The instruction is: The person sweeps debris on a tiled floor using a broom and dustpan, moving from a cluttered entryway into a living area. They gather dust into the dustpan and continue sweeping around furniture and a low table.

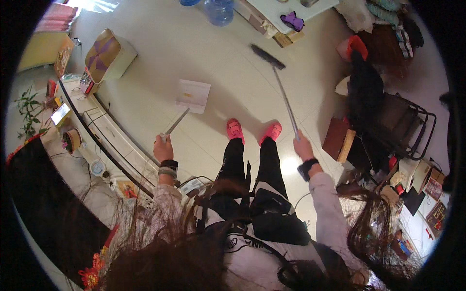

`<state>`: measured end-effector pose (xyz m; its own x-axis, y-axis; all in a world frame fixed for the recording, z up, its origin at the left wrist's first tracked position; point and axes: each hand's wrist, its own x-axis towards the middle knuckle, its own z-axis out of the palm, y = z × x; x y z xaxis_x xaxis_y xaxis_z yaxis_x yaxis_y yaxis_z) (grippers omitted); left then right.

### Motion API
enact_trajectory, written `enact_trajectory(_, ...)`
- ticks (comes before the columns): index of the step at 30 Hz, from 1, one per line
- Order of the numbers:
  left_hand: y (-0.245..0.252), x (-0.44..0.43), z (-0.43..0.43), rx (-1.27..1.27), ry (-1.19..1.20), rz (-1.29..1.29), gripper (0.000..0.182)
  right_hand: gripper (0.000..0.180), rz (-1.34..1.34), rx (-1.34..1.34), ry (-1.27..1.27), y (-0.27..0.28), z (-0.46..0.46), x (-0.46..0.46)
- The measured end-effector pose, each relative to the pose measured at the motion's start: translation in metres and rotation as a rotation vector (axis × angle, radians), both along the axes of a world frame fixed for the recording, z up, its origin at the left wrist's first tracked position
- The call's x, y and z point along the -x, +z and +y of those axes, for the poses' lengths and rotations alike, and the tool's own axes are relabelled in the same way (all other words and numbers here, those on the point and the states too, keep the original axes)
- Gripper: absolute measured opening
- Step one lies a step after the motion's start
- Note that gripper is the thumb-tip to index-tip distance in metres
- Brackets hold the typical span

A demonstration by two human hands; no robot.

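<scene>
My left hand (163,148) grips the handle of a long-handled dustpan (192,94), whose pale pan is over the tiled floor (160,54) ahead of me. A small yellowish patch shows in the middle of the pan. In my right hand (304,146) is the grey pole of a broom (268,57). Its dark bristle head is farther out, to the right of the dustpan and apart from it. Whether pan and bristles touch the floor is hard to tell. My feet, in pink shoes (235,128), stand between the two tools.
A long white cabinet (120,128) curves along my left, bearing a television and small items. Beyond it stands a box-like bin (121,62). Water jugs (218,12) and a white table (313,11) are ahead. On the right are a folding chair (407,122) and a brown box (334,136).
</scene>
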<state>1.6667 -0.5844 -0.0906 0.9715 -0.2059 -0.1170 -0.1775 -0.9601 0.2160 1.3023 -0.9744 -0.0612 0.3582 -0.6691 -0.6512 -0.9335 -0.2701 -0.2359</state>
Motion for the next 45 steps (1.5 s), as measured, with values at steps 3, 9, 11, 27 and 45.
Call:
enact_trajectory(3, 0.004, 0.003, 0.007, 0.06, 0.037, -0.006, 0.034, 0.05, 0.112, -0.066, 0.104, 0.023, 0.04, 0.031)
enact_trajectory(9, 0.006, 0.009, 0.017, 0.003, 0.149, 0.021, 0.032, 0.051, -0.061, -0.054, 0.102, 0.072, 0.054, 0.072)
enact_trajectory(11, 0.006, 0.011, 0.021, 0.006, 0.187, 0.053, 0.034, 0.05, -0.115, -0.024, 0.115, 0.07, 0.04, 0.056)
enact_trajectory(27, 0.012, 0.072, 0.076, 0.105, 0.37, -0.018, 0.034, 0.05, 0.133, 0.057, 0.497, -0.029, 0.022, -0.094)
enact_trajectory(45, 0.078, 0.224, 0.087, 0.085, 0.573, -0.099, 0.031, 0.059, -0.108, -0.949, -0.293, 0.103, 0.03, 0.154)
